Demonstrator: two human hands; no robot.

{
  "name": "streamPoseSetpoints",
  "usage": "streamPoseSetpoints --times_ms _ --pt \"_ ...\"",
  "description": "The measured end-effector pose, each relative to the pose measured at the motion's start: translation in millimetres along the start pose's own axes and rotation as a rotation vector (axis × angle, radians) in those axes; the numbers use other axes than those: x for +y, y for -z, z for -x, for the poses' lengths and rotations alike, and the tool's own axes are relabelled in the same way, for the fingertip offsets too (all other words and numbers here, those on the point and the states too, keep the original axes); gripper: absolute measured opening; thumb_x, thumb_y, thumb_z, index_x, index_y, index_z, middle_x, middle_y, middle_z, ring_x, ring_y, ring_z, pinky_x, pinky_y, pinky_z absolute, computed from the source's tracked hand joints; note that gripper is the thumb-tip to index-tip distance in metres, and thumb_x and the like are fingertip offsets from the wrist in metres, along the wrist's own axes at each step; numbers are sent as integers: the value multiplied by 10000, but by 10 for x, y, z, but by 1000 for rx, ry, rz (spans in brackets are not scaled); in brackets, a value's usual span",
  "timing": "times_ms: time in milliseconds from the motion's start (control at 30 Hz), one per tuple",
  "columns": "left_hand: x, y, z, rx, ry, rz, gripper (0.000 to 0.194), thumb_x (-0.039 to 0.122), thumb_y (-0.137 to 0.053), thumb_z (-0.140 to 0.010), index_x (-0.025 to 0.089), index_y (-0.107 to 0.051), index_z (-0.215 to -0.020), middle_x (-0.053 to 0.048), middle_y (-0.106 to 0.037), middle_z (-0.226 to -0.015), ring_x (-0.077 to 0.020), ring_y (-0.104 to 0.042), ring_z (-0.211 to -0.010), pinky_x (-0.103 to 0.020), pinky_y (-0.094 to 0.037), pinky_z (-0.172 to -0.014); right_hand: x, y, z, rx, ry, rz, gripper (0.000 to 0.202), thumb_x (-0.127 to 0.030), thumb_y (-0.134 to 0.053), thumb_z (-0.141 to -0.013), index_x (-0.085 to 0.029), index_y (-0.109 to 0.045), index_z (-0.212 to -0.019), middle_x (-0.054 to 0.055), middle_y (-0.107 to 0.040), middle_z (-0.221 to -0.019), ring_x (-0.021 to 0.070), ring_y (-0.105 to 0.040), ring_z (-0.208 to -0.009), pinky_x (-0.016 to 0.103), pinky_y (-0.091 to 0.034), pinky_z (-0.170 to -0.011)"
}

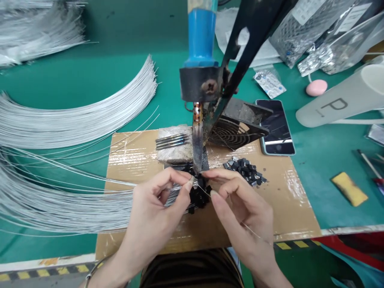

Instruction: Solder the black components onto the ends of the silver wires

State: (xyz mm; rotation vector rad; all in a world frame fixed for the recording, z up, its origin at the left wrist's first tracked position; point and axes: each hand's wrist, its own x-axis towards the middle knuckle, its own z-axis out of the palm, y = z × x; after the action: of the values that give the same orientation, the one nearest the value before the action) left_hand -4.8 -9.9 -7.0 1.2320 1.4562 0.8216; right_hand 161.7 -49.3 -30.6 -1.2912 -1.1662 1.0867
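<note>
Just under the tip of a blue-handled soldering iron [197,140], which is clamped tip-down, my two hands almost meet. My left hand [156,216] is closed, thumb and forefinger pinching the end of a thin grey wire [121,183] that comes in from the left; its tip is mostly hidden by the fingers. My right hand [247,212] is closed around a fine strand of solder wire [203,189], which runs toward the left fingertips and trails out past the palm. Black connector pieces [200,197] lie bunched beneath the fingers, on the ends of grey wires.
Brown cardboard [288,204] covers the green bench. A pile of small black parts [244,171], a fan [237,130] and a phone [277,128] sit right. Wire bundles [78,122] spread left. A black metal arm [240,52] holds the iron. A yellow sponge [349,189] lies farther right.
</note>
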Motion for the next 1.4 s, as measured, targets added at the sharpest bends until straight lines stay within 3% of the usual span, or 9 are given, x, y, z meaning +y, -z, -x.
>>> streamPoseSetpoints --times_ms 300,733,1400 --pt "6 -11 -44 23 -28 11 112 201 -734 -902 200 -725 -790 5 -774 -863 -118 -686 -742 -194 -476 -627 -40 -96 -71 76 -75 -102 224 -128 -677 -950 -228 -614 -761 74 -822 -1155 229 -773 -1160 359 -621 -1029" --pt "14 -34 -77 65 -53 30 119 196 -746 -907 213 -728 -791 4 -767 -869 -127 -671 -755 -201 -496 -655 -7 -78 -115 69 -15 -139 228 -62 -692 -940 -239 -652 -803 -18 -821 -1175 131 -766 -1177 201 -583 -1048" --pt "34 -31 -65 76 -75 14 127 187 -743 -904 230 -733 -785 12 -768 -872 -139 -676 -810 -203 -505 -680 -54 -97 -119 89 3 -139 238 -61 -691 -936 -236 -658 -778 -17 -828 -1150 126 -780 -1146 193 -593 -1037"
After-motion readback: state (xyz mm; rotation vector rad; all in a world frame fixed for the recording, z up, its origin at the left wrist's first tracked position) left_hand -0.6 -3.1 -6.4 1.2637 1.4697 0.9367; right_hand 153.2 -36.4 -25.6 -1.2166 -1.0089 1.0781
